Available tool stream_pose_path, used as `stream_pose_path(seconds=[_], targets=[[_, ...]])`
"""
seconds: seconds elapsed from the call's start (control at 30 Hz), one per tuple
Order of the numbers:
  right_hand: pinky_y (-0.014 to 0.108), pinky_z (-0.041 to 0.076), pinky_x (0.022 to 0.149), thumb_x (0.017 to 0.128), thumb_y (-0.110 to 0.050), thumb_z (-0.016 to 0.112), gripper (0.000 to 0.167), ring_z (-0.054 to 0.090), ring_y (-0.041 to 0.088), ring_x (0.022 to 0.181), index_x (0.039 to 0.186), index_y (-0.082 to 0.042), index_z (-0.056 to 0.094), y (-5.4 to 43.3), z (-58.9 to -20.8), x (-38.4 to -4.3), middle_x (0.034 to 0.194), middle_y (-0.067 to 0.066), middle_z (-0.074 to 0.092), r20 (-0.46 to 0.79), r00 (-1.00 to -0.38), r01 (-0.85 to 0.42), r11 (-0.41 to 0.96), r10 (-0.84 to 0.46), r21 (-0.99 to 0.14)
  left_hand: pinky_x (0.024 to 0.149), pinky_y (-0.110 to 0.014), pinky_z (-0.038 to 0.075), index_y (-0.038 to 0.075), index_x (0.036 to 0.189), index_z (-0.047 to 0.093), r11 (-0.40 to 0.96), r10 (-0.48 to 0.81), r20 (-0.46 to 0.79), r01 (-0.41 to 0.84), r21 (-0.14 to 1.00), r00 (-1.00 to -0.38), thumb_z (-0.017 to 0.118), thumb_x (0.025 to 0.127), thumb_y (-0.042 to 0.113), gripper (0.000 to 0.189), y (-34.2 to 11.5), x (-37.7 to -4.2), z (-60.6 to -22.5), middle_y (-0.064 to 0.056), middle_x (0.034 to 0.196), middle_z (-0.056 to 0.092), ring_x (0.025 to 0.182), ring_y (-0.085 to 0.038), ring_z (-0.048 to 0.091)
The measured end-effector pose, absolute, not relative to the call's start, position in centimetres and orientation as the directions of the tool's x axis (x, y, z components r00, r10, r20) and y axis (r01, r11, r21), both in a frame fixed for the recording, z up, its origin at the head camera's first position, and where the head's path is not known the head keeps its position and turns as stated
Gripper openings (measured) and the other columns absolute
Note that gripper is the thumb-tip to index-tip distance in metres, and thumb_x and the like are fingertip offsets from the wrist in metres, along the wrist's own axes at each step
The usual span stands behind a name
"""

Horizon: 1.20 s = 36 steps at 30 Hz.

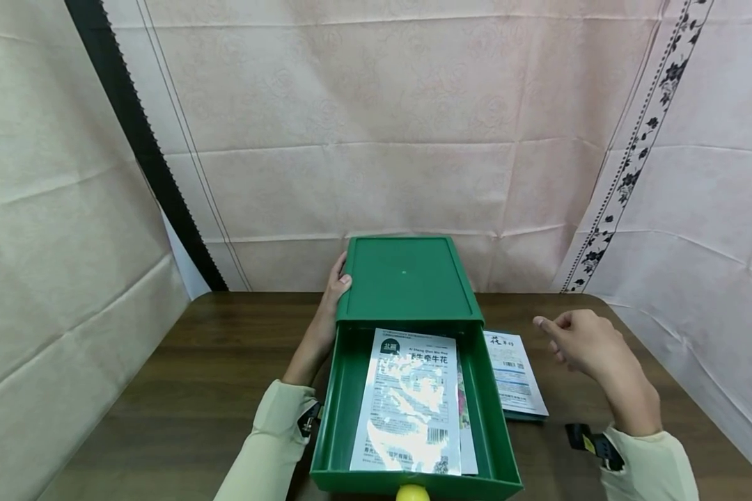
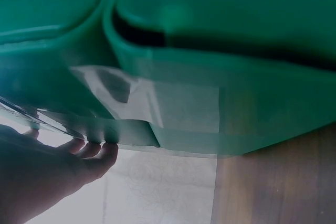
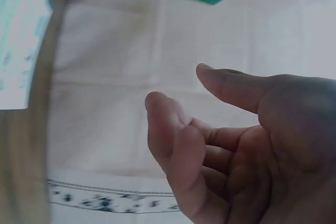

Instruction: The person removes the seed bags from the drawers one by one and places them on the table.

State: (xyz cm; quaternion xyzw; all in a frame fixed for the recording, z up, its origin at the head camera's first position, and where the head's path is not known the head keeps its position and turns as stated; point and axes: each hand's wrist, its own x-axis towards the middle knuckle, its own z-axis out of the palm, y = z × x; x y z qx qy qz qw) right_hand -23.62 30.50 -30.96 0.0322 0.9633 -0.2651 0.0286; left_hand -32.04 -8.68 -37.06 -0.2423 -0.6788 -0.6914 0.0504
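Observation:
In the head view, a green drawer box [image 1: 407, 278] stands on the table with its drawer [image 1: 345, 445] pulled out toward me. A shiny white printed packet [image 1: 407, 403], like a seed packet, lies in the drawer over another packet [image 1: 468, 424] that shows at its right edge. My left hand [image 1: 333, 292] rests against the box's left side, thumb near the top edge; the left wrist view shows its fingertips [image 2: 109, 153] along the side wall. Off to the right, my right hand [image 1: 589, 342] hovers with loosely bent fingers and holds nothing, thumb apart from the fingers in the right wrist view.
White printed packets [image 1: 515, 376] lie on the wooden table [image 1: 225, 376] just right of the drawer. A yellow knob [image 1: 412, 492] sits on the drawer front. Pale cloth [image 1: 376, 104] hangs behind the table and at both sides.

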Motion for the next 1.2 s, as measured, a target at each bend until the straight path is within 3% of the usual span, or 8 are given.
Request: stream_pose_path(seconds=[0.2,0.57,0.9,1.03,1.2], targets=[[0.037,0.049,0.059,0.11,-0.053,0.046,0.062,0.066,0.017,0.068,0.113,0.003,0.072,29.1,-28.3,-21.5,0.077,0.0,0.072,0.01,-0.999,0.023,0.875,0.032,-0.484,0.117,-0.075,0.018,0.025,0.17,0.002,-0.075,0.256,0.402,0.397,0.915,-0.879,0.029,0.104,0.047,0.075,-8.8,-32.0,-36.9,-0.013,0.174,0.005,0.154,-0.043,0.016],[0.035,0.043,0.061,0.107,-0.051,0.055,0.052,0.06,0.016,0.068,0.117,-0.003,0.072,23.6,-26.5,-17.2,0.077,-0.003,0.07,0.171,-0.985,-0.07,0.901,0.005,-0.429,0.119,-0.073,0.018,0.023,0.17,0.001,-0.093,0.257,0.414,0.404,0.91,-0.873,0.028,0.104,0.046,0.075,-9.2,-32.1,-37.0,-0.014,0.174,0.005,0.153,-0.042,0.017],[0.038,0.056,0.07,0.1,-0.037,0.074,0.031,0.063,0.008,0.08,0.121,-0.014,0.07,17.5,-27.6,-14.6,0.1,-0.006,0.074,0.253,-0.955,-0.245,0.892,-0.155,-0.379,0.118,-0.074,0.017,0.021,0.17,0.0,-0.092,0.257,0.418,0.409,0.908,-0.871,0.027,0.104,0.044,0.075,-9.3,-32.2,-37.3,-0.015,0.173,0.005,0.152,-0.043,0.017],[0.035,0.054,0.068,0.096,-0.035,0.079,0.029,0.06,0.006,0.08,0.118,-0.021,0.069,16.2,-28.4,-13.8,0.099,-0.01,0.072,0.245,-0.95,-0.268,0.908,-0.194,-0.322,0.118,-0.074,0.017,0.024,0.17,0.001,-0.094,0.258,0.415,0.405,0.91,-0.873,0.028,0.104,0.046,0.075,-9.1,-32.2,-37.2,-0.013,0.174,0.004,0.153,-0.042,0.016],[0.039,0.057,0.074,0.09,-0.042,0.083,0.039,0.06,0.012,0.089,0.121,-0.02,0.072,16.2,-29.2,-13.4,0.1,-0.007,0.071,0.175,-0.96,-0.257,0.94,-0.22,-0.225,0.119,-0.074,0.017,0.026,0.17,0.002,-0.073,0.26,0.404,0.4,0.914,-0.877,0.028,0.104,0.047,0.074,-8.7,-32.3,-37.2,-0.011,0.174,0.005,0.154,-0.041,0.016]])
